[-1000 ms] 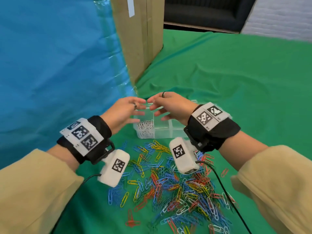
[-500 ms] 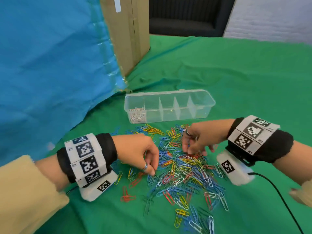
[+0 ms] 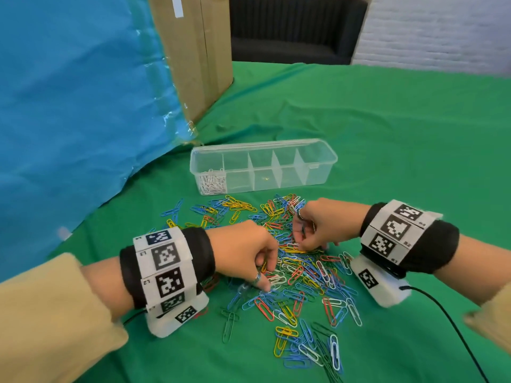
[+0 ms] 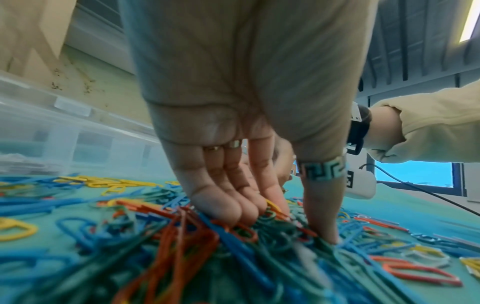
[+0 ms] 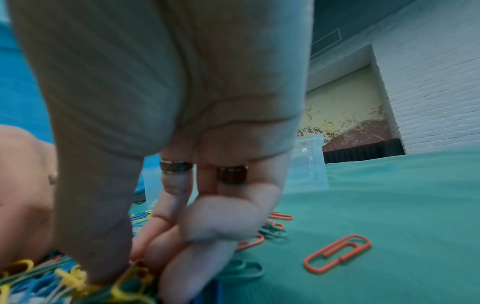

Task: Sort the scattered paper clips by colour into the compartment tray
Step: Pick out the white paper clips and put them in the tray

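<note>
Head view shows both the left hand [image 3: 243, 252] and the right hand [image 3: 318, 228] pinching into the tangled paper clips [image 3: 298, 275] before the compartment tray [image 3: 318, 156], so linked clips of wrong colour may come up together.

A green cloth [image 3: 387, 128] covers the table. Beyond its far edge stands a dark sofa [image 3: 293, 37], with a white brick wall [image 3: 442, 31] to the sofa's right.

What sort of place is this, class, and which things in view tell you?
Probably a makeshift indoor recording set, not a home: a table under green cloth, a blue sheet taped to a cardboard box, and a white brick wall behind.
</note>
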